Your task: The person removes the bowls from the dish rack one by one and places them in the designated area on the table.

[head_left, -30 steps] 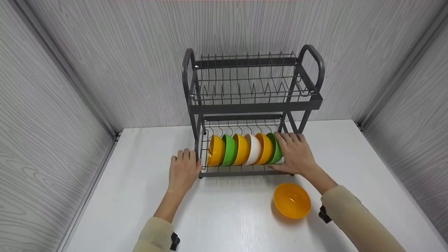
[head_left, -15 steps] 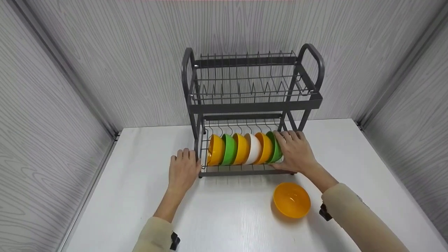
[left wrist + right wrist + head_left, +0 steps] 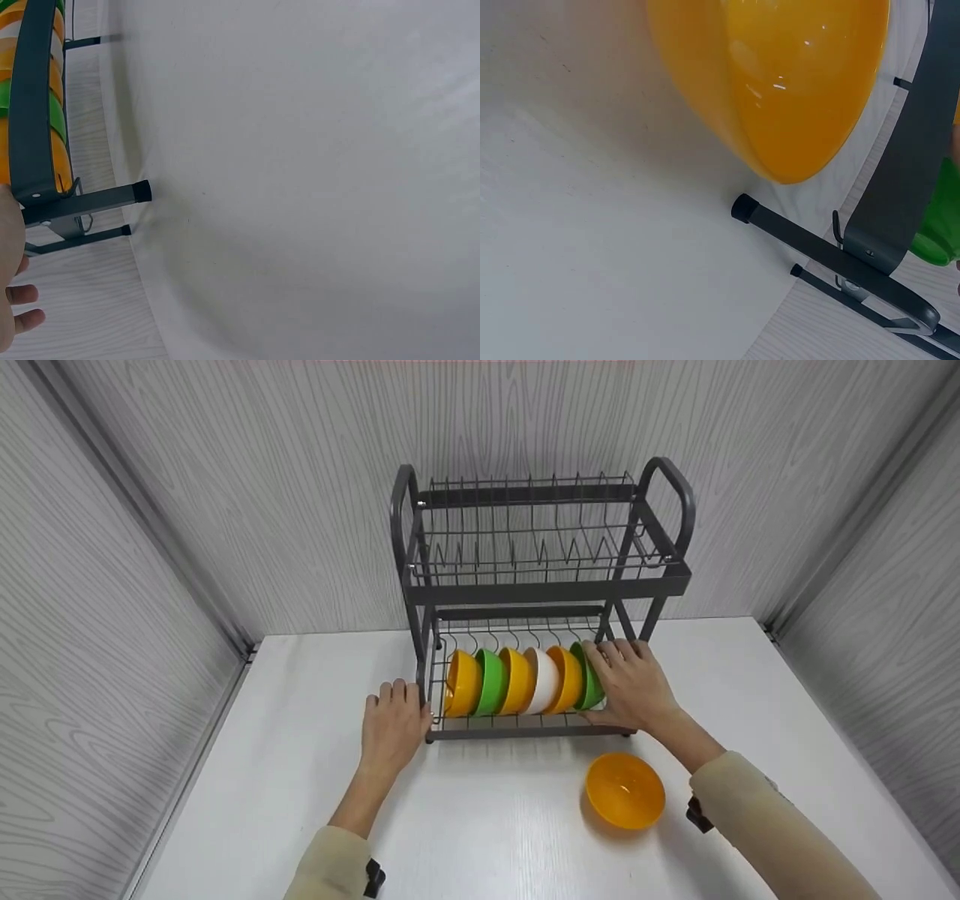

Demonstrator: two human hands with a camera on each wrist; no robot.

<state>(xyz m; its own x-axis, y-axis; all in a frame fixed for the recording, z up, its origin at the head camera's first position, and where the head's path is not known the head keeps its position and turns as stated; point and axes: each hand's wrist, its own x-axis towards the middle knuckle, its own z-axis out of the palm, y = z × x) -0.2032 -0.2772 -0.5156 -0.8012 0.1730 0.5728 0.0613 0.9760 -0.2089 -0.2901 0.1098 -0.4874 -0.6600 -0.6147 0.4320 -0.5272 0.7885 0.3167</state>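
On the lower tier of a dark two-tier dish rack (image 3: 547, 590) stands a row of bowls on edge, in orange, green and white. At the row's right end my right hand (image 3: 634, 682) grips a green bowl (image 3: 589, 682), fingers over its top edge and thumb low at the front. Close beside it is an orange bowl (image 3: 564, 679). My left hand (image 3: 394, 724) holds the rack's front left corner; in the left wrist view, its thumb lies near the front bar and several fingertips (image 3: 28, 321) show below the leg. Much of the right hand is hidden in the right wrist view.
One orange bowl (image 3: 625, 790) sits upright on the white table (image 3: 480, 825), in front of the rack's right end and below the right forearm. The upper tier (image 3: 525, 562) has wire dividers. Wood-grain panels (image 3: 300, 510) stand behind and at both sides.
My right hand has shifted very slightly left at the green bowl. The left hand, the rack and the orange bowl on the table stay where they were.
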